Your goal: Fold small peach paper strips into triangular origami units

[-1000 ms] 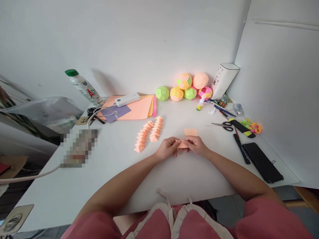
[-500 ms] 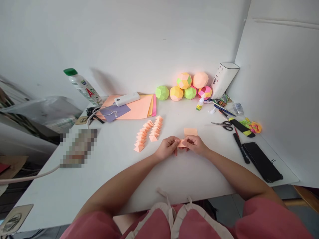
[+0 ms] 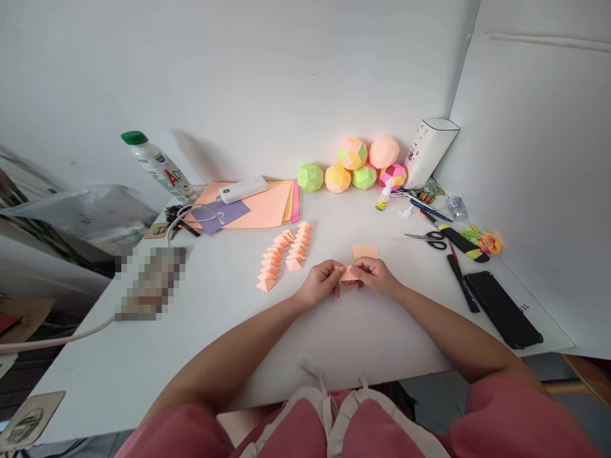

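Observation:
Between my two hands is a small piece of folded orange paper (image 3: 348, 273), pinched at both ends. My left hand (image 3: 321, 282) grips its left end with thumb and fingers. On the right end, my right hand (image 3: 376, 276) presses with the thumb on top; some fingertips are hidden beneath. Just beyond my right hand lies a flat square of orange paper (image 3: 365, 252). To the left on the table, two rows of folded orange paper pieces (image 3: 270, 262) overlap one another.
Faceted paper balls (image 3: 338, 179) are stacked by the wall, near a glue bottle (image 3: 383, 198). Scissors (image 3: 427, 238), a utility knife (image 3: 462, 242) and a black phone (image 3: 503, 310) lie right. Coloured sheets (image 3: 267, 207) carry a white power bank (image 3: 244, 189). A bottle (image 3: 160, 166) stands left.
Both hands stay in nearly the same place, still pinching the folded orange paper. My right hand's fingers have shifted very slightly.

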Available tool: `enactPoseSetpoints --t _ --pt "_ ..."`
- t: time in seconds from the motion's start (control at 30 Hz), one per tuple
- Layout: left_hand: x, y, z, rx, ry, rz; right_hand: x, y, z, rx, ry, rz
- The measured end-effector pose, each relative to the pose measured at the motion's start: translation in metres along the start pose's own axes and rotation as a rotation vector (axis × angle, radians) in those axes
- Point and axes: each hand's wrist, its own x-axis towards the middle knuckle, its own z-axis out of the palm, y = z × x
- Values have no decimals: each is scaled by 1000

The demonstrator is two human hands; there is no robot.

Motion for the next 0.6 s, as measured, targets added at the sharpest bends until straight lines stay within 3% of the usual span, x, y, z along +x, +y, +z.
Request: enactPoseSetpoints --t 0.43,0.6 --pt "-3 3 2 99 47 -37 -2 -5 1 -99 35 9" --pt "-4 -4 4 275 112 151 -1 -5 0 -98 -32 30"
